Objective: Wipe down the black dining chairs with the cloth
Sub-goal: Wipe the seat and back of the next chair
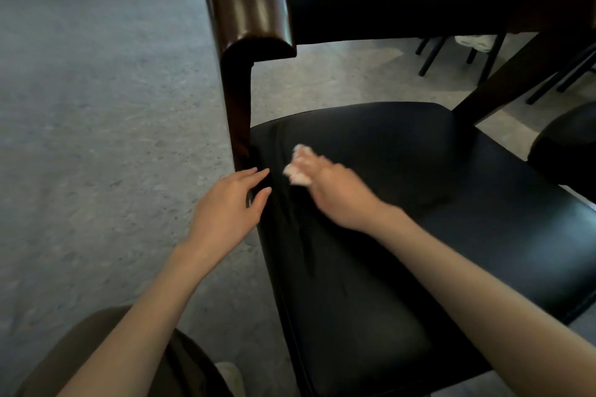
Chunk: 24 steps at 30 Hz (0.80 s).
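Our right hand [325, 185] pinches the small crumpled whitish cloth [297, 171] against the black padded chair seat [419, 203] near its back corner; our left hand [225, 208] rests loose-fingered at the seat's edge. So small a wad could slip out mid-stroke. Blur hides the right fingers' exact grip.

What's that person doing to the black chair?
Someone is wiping the black chair clean. The right hand has a small pale cloth bunched in its grip and presses it on the seat, near the left side. That hand looks blurred, so it is probably rubbing. The left hand lies open at the seat's edge, beside the dark wooden post. Part of another black seat shows on the right.
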{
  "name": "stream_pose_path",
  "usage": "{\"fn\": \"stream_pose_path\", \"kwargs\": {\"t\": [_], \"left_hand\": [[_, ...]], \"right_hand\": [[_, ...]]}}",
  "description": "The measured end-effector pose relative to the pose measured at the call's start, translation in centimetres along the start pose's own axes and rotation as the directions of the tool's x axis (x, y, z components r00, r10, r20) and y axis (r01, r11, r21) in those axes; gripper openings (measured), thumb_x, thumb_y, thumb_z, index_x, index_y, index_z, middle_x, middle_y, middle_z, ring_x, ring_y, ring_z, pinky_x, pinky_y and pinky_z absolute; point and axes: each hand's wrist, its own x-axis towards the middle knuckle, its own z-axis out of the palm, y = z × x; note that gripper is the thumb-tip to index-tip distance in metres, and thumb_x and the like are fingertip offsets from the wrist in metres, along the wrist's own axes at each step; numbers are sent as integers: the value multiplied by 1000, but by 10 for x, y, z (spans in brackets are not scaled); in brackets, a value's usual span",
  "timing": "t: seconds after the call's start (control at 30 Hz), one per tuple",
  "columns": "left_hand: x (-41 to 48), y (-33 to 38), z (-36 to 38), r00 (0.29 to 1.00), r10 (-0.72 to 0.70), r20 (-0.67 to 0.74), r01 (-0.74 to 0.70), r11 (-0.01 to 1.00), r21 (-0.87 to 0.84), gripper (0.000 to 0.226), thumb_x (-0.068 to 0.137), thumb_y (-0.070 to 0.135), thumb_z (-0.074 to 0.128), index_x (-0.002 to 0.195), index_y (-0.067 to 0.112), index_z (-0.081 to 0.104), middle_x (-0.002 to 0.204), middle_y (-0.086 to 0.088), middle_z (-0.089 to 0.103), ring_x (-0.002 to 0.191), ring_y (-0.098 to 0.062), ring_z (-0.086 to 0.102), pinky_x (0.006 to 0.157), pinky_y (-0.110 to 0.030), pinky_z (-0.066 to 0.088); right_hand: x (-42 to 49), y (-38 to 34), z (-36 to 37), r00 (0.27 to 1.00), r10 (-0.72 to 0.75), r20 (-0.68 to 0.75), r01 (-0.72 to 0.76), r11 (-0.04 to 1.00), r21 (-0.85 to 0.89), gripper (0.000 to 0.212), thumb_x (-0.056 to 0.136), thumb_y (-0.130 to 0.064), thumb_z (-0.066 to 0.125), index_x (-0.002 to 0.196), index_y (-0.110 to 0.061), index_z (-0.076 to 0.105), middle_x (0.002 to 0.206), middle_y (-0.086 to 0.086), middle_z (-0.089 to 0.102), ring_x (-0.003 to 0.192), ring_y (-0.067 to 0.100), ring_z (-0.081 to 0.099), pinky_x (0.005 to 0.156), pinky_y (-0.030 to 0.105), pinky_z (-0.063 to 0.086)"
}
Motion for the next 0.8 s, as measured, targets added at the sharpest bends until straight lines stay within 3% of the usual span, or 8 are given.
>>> {"fn": "stream_pose_path", "kwargs": {"t": [0.13,0.27,0.37,0.43,0.5,0.6,0.67,0.8], "left_hand": [[1,-1,-2,1000,-30,-10,30,1000,10,44,94,42,53,137,30,52,140,5,53,128,-15,49,101,-33,42],[1,-1,-1,1000,-3,-1,3,1000,-22,43,95,40,51,137,32,51,141,5,52,128,-14,49,103,-34,44],[2,-1,0,1000,-4,4,4,1000,-19,42,96,39,51,138,32,51,143,4,50,130,-14,47,105,-33,41],[1,-1,0,1000,-1,10,1,1000,-12,43,97,39,50,139,31,49,144,5,48,132,-14,45,106,-31,38],[-1,-1,1,1000,6,15,-6,1000,-9,43,97,40,49,139,32,48,146,5,46,133,-13,43,107,-29,35],[0,-2,2,1000,14,15,-14,1000,-18,43,97,40,49,139,32,48,146,5,46,134,-12,42,108,-27,33],[0,-3,1,1000,14,22,-14,1000,-16,44,97,41,48,140,33,47,146,6,45,134,-12,41,108,-27,32],[-1,-3,1,999,11,30,-11,1000,-1,45,97,43,46,141,36,44,148,10,42,135,-10,39,108,-27,32]], "right_hand": [[-8,-10,-16,977,-207,43,204,977,66,45,96,-6,47,139,-18,50,148,8,45,132,27,48,108,44,39],[32,33,-43,976,-80,-200,41,980,-196,49,94,-8,49,142,-15,46,156,7,31,135,34,40,109,47,37],[70,55,-36,990,138,27,-129,969,-209,54,98,-50,39,145,-24,39,160,9,18,147,32,12,116,58,14],[82,62,-31,954,260,152,-257,966,-36,74,88,-71,20,146,-26,34,161,6,13,148,31,0,116,61,4],[84,70,-31,954,265,141,-280,954,104,72,91,-67,16,147,-26,33,160,4,15,148,32,1,117,58,8],[77,84,-26,968,238,-83,-249,955,-159,50,100,-51,36,141,-24,45,143,11,35,132,35,26,109,45,29],[80,85,-21,934,316,-169,-343,925,-166,50,101,-47,38,140,-16,48,132,15,41,120,31,37,102,39,37],[98,58,-13,949,290,-128,-304,946,-112,35,103,-26,38,130,-10,52,121,21,53,104,35,55,78,38,44]]}}
